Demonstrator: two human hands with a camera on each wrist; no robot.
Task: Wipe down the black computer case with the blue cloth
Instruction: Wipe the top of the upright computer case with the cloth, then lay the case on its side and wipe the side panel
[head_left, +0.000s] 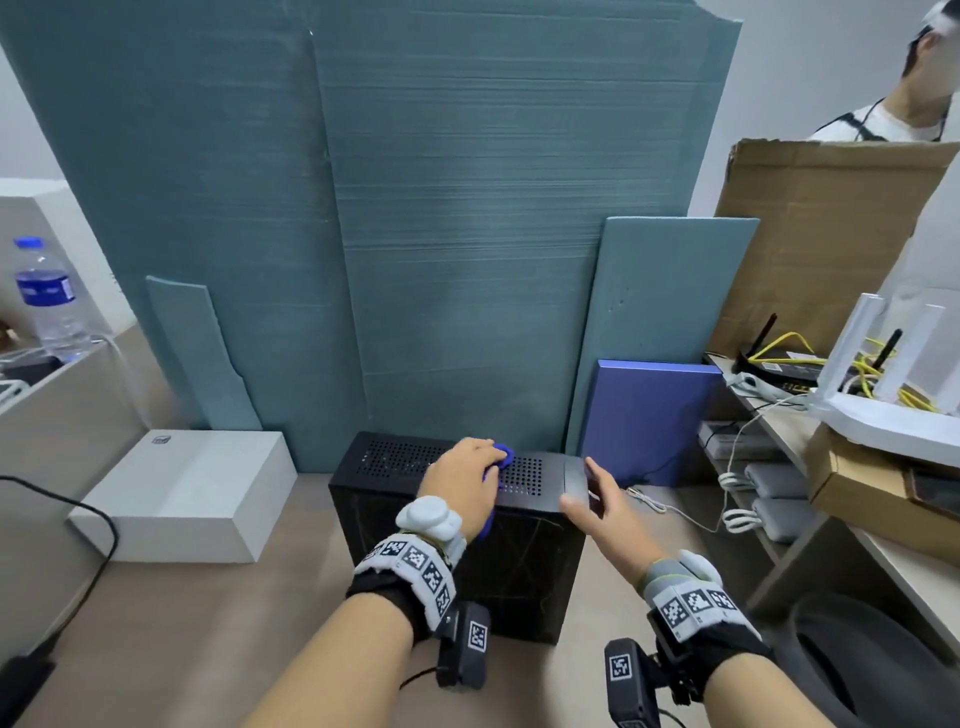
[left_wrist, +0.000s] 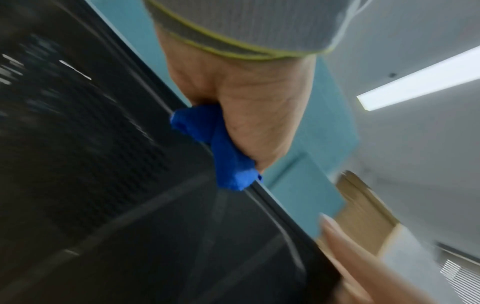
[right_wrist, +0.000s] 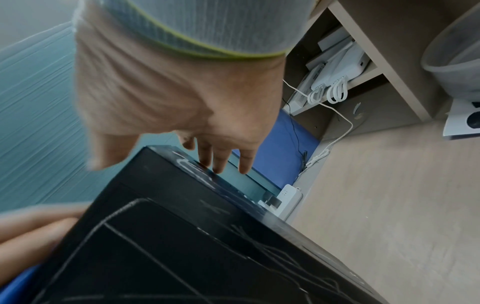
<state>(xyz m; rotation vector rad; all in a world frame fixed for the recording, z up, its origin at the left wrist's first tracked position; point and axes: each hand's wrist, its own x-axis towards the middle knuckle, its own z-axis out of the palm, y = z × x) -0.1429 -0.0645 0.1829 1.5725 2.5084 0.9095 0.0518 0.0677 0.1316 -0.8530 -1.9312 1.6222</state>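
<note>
Where the room ran off to the left, a water bottle (head_left: 45, 296) stood behind a low partition and a white box (head_left: 179, 493) lay on the floor, its near side in shadow. Beside it stood the black computer case (head_left: 457, 530), upright on the floor against tall teal foam boards (head_left: 415, 208). On its perforated top the left hand (head_left: 462, 483) pressed down with fingers curled round the blue cloth (head_left: 501, 460), so bunched in the fist that only small folds showed past the fingers and under the palm. Motion blurred the left wrist view, and the vent holes there smeared into streaks. At the case's right end the right hand (head_left: 602, 504) was spread, fingers straight, their tips touching the top near the far edge while the thumb stood off the near corner, gripping nothing. Further right a blue panel (head_left: 649, 415) leaned on the wall, and shelves held cables, a router (head_left: 779, 364) and a cardboard box (head_left: 883, 493) cut off by the frame.
</note>
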